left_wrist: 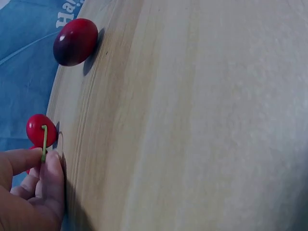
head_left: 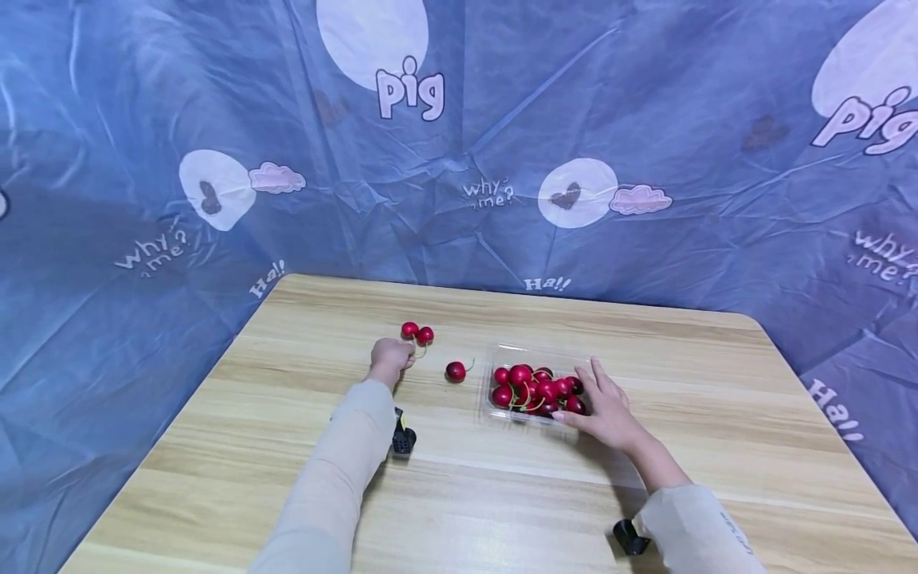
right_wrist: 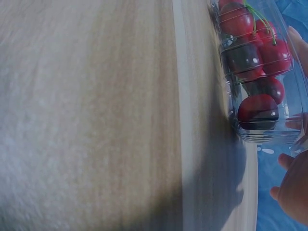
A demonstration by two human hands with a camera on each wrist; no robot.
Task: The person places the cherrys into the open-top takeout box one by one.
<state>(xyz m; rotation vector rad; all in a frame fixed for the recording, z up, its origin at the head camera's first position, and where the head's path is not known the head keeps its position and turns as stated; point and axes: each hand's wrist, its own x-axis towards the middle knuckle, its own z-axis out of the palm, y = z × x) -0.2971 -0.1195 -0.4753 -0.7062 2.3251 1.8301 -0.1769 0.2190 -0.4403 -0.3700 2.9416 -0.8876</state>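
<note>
My left hand (head_left: 392, 355) pinches the green stem (left_wrist: 44, 144) of a red cherry (left_wrist: 40, 129) between thumb and finger. Two cherries sit side by side just beyond that hand; the second is mostly hidden behind the fingers in the left wrist view. A darker single cherry (head_left: 455, 371) with its stem lies to the right of the left hand. A clear plastic container (head_left: 527, 348) holds several red and dark cherries (right_wrist: 258, 111). My right hand (head_left: 608, 410) holds the container's right end, thumb at the near side and fingers toward the far corner.
The wood-grain table (head_left: 459, 494) ends at a blue printed cloth (head_left: 459, 239) at the back and sides. A black wrist camera (head_left: 403, 438) hangs beside the left sleeve, another black camera (head_left: 629, 538) beside the right sleeve.
</note>
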